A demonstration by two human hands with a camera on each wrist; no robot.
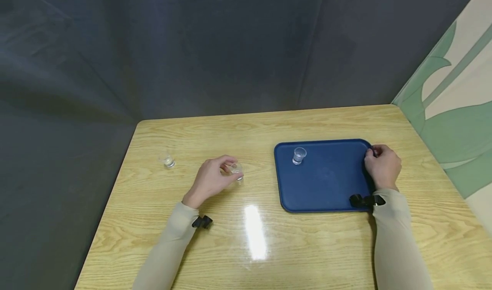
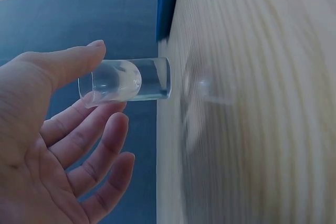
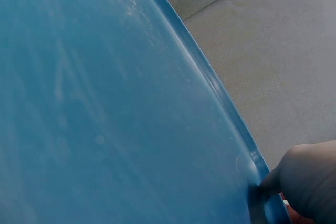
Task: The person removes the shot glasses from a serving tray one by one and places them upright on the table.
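Note:
In the head view, my left hand (image 1: 213,177) is at a small clear shot glass (image 1: 237,170) left of the tray. The left wrist view shows the thumb on one side of the shot glass (image 2: 126,81) near its rim and the fingers on the other. The glass is upright, its base at or just above the table; I cannot tell which. My right hand (image 1: 383,166) grips the right rim of a blue tray (image 1: 326,187), thumb over the edge. Another shot glass (image 1: 299,155) stands on the tray's left part.
A third shot glass (image 1: 168,160) stands on the wooden table (image 1: 215,256) at the left. Dark cloth (image 1: 230,46) hangs behind the table and along its left side. A pale panel with green leaf shapes (image 1: 457,140) borders the right side.

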